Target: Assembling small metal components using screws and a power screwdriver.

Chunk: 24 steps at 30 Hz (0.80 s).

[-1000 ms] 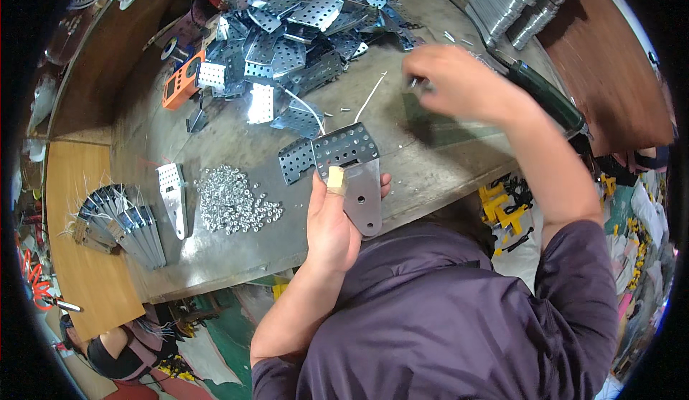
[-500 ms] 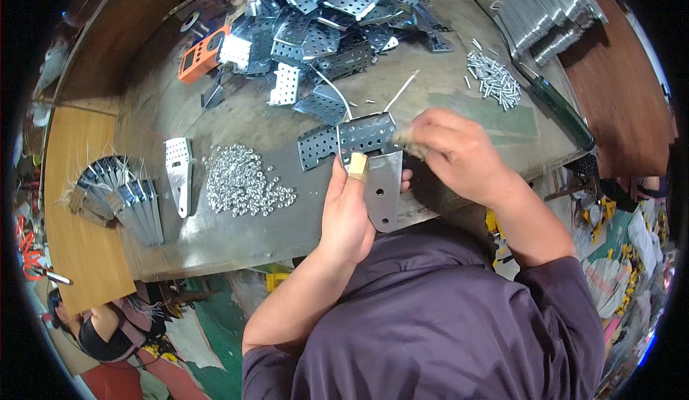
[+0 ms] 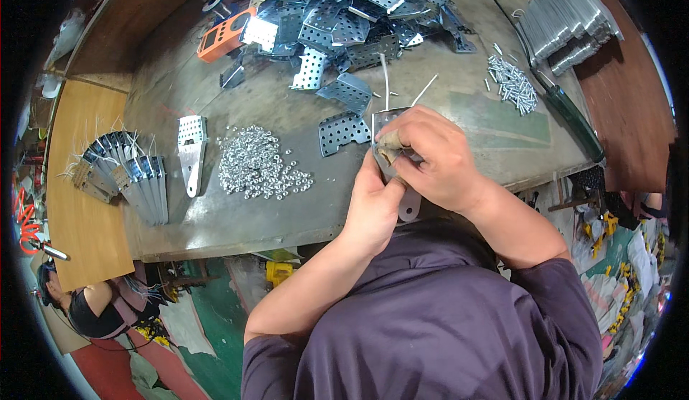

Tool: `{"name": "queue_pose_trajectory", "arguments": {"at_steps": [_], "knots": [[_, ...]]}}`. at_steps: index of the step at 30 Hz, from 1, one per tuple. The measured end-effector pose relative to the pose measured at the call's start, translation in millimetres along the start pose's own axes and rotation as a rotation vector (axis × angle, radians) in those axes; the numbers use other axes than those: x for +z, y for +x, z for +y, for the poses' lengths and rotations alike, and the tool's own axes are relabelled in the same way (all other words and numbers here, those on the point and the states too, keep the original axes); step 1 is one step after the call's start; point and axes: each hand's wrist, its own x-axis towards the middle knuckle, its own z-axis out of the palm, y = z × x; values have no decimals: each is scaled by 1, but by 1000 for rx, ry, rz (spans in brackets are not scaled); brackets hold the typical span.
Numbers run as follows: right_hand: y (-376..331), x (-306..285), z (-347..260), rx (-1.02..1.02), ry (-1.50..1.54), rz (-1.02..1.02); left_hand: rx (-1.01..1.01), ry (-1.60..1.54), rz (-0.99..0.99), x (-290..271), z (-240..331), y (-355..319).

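My left hand [image 3: 373, 206] grips a grey metal hinge plate [image 3: 408, 206] at the near edge of the metal table [image 3: 237, 213]; its thumb carries a yellowish wrap. My right hand [image 3: 430, 156] lies over the top of the same plate, fingers curled and pinching something small that I cannot make out. A perforated flat plate [image 3: 342, 131] lies just left of my hands. A heap of small shiny nuts [image 3: 258, 163] sits further left on the table.
A pile of perforated metal plates [image 3: 352, 19] fills the far side, with an orange device [image 3: 224, 34] beside it. Loose pins [image 3: 511, 84] lie at the right, stacked plates [image 3: 567, 16] beyond. A fan of assembled hinges [image 3: 125, 174] rests on a wooden board. Another person [image 3: 93, 307] is below left.
My right hand came back from the far right of the table and now covers the plate that my left hand holds. The view has tilted down slightly.
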Motion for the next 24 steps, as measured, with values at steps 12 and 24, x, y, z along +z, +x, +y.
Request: {"name": "queue_pose_trajectory", "arguments": {"at_steps": [12,24], "knots": [[-10,-3,-1,150,188,59,-32,44,-9,0,1,-2],[-7,-2,-3,13,-6,10,-56,0,-25,-1,2,-1]]}}
